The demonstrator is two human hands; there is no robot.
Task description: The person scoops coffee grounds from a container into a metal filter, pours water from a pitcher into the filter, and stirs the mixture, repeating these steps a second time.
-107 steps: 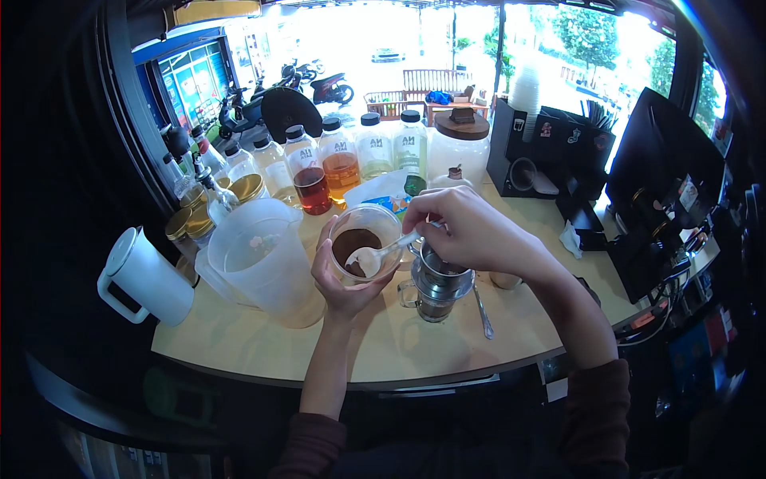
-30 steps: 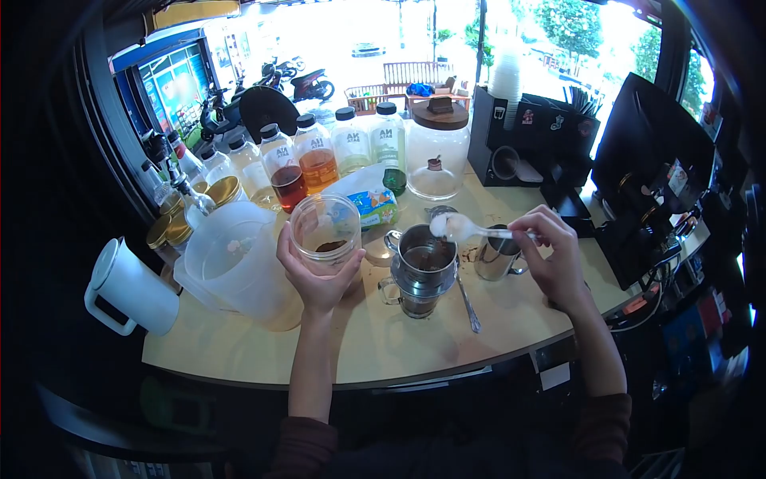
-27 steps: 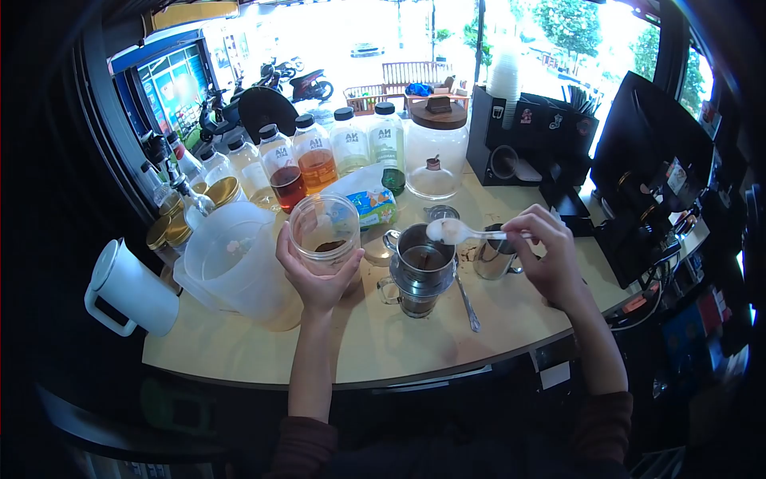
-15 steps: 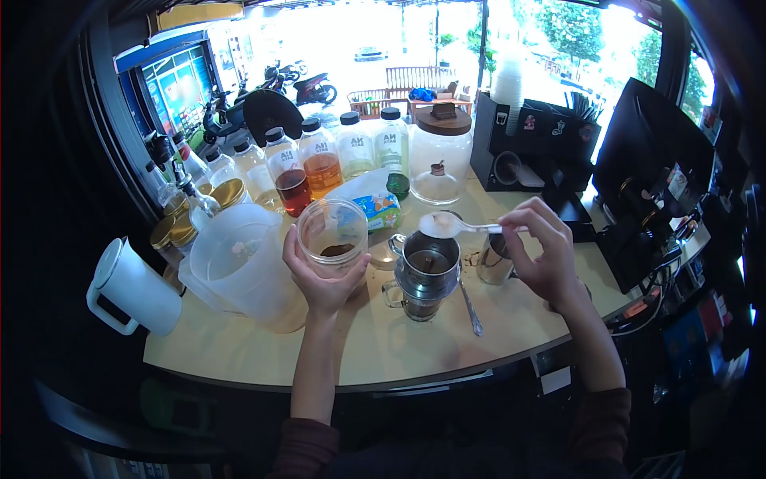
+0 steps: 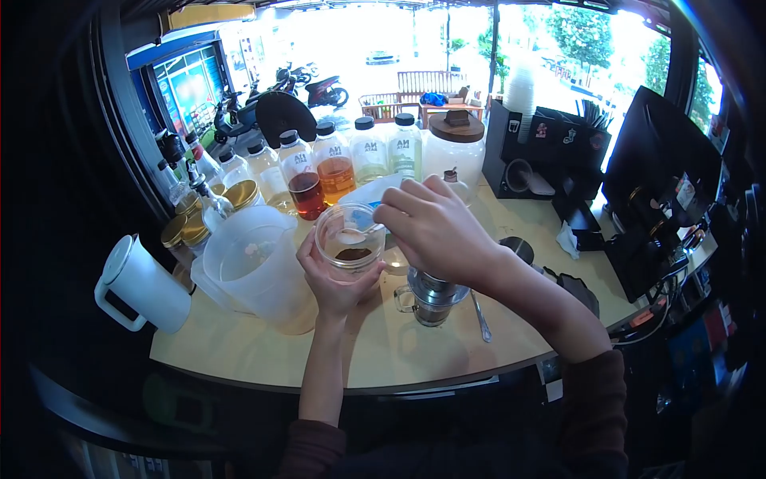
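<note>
A clear jar (image 5: pixel 325 249) with dark brown powder (image 5: pixel 353 255) at its bottom is in my left hand (image 5: pixel 335 289), fingers wrapped round its side. My right hand (image 5: pixel 443 233) pinches a pale spoon (image 5: pixel 351 237), its bowl lowered inside the jar above the powder. Under my right wrist, a metal drip filter (image 5: pixel 439 294) sits on a glass mug (image 5: pixel 432 317), its top partly hidden by that hand. To the mug's right lies a metal spoon (image 5: pixel 483 326) on the table (image 5: pixel 383 359).
On the left stand a large translucent pitcher (image 5: pixel 249 275) and a white jug (image 5: pixel 150 289). Several bottles (image 5: pixel 335 174) line the back beside a wooden-lidded jar (image 5: pixel 456 152). A black organizer (image 5: pixel 546 152) and a monitor (image 5: pixel 661 164) occupy the right.
My right hand has moved left with the spoon, from above the drip filter into the jar. My left hand still holds the jar; the view has shifted slightly.
</note>
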